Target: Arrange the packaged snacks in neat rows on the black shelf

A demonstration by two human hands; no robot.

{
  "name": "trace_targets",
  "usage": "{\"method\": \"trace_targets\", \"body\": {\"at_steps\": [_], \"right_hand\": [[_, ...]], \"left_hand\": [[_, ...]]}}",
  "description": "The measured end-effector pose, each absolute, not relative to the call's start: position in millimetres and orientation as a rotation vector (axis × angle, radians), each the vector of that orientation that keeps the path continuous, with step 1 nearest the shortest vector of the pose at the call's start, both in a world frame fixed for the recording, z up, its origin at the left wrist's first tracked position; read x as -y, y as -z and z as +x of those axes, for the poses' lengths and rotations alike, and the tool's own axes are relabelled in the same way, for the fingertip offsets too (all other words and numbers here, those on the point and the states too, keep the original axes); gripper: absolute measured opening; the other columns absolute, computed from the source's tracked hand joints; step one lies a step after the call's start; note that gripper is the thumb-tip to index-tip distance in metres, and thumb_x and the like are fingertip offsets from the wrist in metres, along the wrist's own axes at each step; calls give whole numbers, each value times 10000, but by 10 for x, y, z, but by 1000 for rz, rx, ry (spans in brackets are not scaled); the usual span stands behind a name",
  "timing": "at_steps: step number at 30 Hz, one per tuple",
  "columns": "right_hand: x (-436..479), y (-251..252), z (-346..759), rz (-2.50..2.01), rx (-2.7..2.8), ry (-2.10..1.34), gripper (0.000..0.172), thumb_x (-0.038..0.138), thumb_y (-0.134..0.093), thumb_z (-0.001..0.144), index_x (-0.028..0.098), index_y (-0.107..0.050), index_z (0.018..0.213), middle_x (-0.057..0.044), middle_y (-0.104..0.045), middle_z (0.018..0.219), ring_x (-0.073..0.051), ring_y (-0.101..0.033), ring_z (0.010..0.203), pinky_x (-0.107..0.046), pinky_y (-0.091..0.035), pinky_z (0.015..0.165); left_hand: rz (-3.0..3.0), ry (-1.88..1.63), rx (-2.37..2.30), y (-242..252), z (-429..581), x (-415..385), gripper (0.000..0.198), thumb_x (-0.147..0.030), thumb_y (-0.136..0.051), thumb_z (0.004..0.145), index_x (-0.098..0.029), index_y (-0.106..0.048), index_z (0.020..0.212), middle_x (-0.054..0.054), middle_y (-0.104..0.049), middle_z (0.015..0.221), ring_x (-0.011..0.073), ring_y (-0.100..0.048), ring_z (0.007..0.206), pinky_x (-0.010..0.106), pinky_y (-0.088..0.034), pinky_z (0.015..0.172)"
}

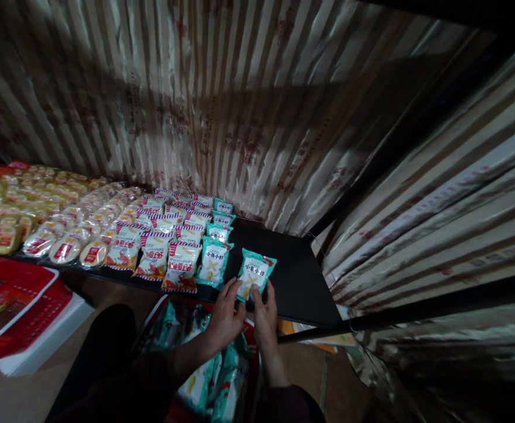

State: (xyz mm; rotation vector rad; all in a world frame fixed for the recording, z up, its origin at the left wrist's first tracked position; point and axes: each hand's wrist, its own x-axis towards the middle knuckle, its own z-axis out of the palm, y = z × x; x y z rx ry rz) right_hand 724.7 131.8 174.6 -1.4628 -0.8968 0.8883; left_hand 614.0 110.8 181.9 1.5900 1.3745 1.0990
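Observation:
A teal-and-white snack bag [254, 271] stands tilted on the black shelf [299, 282], with both of my hands at its lower corners. My left hand [228, 311] has its fingers curled at the bag's left lower edge. On the right side, my right hand [263, 308] presses its thumb on the bag's front, its fingers around the edge. Just left of it runs a row of matching teal snack bags [214, 261], lined up front to back. Below my forearms sits an open box [158, 308] filled with more teal bags [199, 376].
Left along the shelf are rows of orange-and-white snack bags [182, 264], round wrapped cakes [66, 247] and yellow packets [8, 235]. A red package [19, 305] lies on a white box [46, 335] at lower left. Striped plastic sheeting [239, 106] hangs behind; a dark frame bar [398, 308] runs right.

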Motion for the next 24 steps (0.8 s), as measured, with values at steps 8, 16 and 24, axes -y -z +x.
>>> {"method": "trace_targets", "body": {"at_steps": [8,16,24], "right_hand": [[-1833,-1701,7367,-1437,954,-851,700,531,-602,729,169,-435,1305,-126,-608,1205,-240,-594,1047,-358,-469,884],[-2339,-1656,7428,-1468,1005,-761,677,575,-559,728,159,-495,1258,-130,-616,1192,-252,-588,1058,-375,-452,907],[-2884,-1654,7497,-1526,1076,-688,707,615,-523,713,142,-515,1238,-137,-651,1126,-252,-617,990,-358,-473,849]], "left_hand": [[1611,-1026,-1523,-1991,6319,-1555,527,-108,-437,766,-96,-476,1291,151,-429,1399,216,-382,1318,367,-329,1106],[1536,-911,-1632,-2208,6472,-2000,522,-135,-455,786,-64,-485,1302,164,-396,1427,234,-350,1336,316,-259,1124],[1478,-890,-1740,-2289,6617,-2492,498,-197,-470,828,-75,-480,1311,180,-368,1447,249,-335,1349,328,-261,1116]]}}
